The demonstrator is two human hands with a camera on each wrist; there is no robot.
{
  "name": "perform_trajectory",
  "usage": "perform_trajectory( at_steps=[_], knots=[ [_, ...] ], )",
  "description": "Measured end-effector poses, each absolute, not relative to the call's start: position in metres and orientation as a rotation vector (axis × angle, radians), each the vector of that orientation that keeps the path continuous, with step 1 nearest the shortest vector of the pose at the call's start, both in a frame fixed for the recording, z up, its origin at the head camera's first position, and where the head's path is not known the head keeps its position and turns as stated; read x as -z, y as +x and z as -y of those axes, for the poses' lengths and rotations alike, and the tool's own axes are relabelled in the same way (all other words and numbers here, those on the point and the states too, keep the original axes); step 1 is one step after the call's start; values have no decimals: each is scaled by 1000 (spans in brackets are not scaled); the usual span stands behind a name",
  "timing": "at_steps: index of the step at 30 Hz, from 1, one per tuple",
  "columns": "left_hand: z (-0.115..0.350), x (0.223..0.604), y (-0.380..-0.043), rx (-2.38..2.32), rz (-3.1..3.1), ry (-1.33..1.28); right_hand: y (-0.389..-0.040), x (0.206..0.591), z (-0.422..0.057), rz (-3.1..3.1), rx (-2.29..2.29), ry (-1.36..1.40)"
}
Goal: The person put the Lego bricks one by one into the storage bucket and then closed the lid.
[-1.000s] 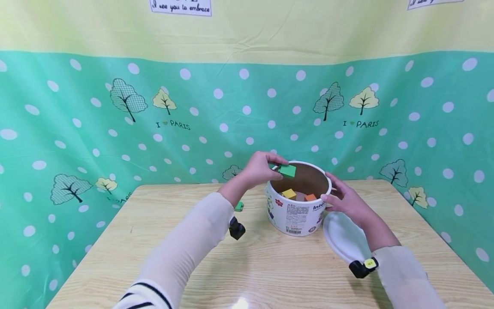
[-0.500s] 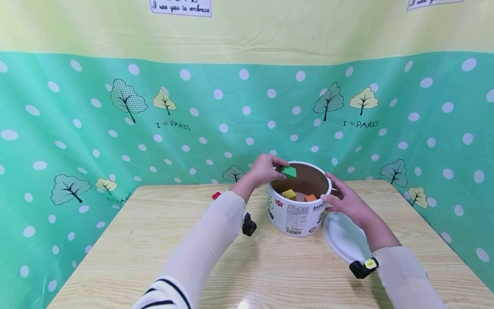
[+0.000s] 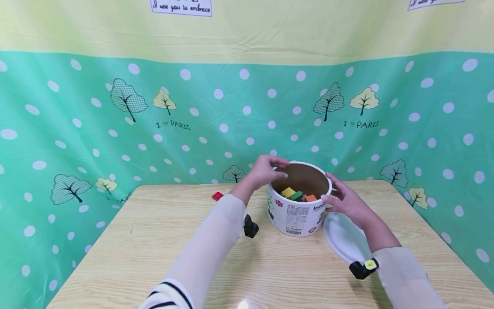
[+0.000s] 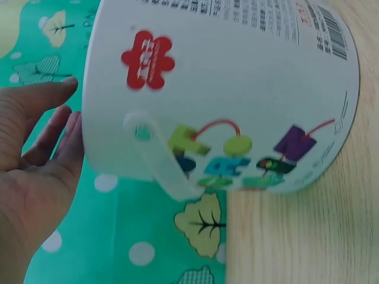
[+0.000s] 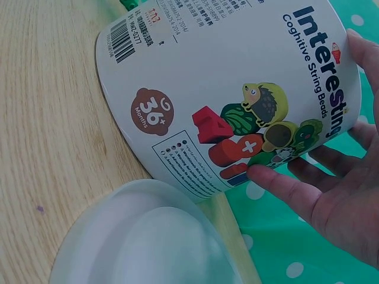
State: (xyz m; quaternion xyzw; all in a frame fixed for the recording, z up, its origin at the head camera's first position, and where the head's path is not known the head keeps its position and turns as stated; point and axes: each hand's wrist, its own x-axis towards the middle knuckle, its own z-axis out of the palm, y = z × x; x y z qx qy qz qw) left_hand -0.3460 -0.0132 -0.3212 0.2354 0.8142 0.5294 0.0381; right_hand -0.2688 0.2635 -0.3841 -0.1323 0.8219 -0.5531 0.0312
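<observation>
Head view: bucket (image 3: 275,212) wall hides the lower parts of the yellow block (image 3: 288,192), green block (image 3: 296,196) and orange block (image 3: 310,198), label print (image 3: 297,213) too small to read, wrist camera (image 3: 359,270) covers part of the lid (image 3: 344,236); left wrist view's edge crops the left hand (image 4: 42,145).

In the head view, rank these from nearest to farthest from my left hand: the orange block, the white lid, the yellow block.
From the left hand:
1. Yellow block, inside the tub, toward its left side.
2. Orange block, also inside, toward the right.
3. White lid, outside the tub, at its right.
</observation>
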Motion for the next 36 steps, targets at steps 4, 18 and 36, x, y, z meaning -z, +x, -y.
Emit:
perform_trajectory(
  at_steps=[4,18,36],
  knots=[
    [27,323,-347,-1681,-2486,670,-269,384,-264,-2551,1686,-400],
    [74,339,-345,-1831,-2474,620,-268,383,-264,-2536,1698,-387],
    [115,353,-333,-1808,-2541,629,-269,384,-261,-2540,1704,-418]
  ],
)
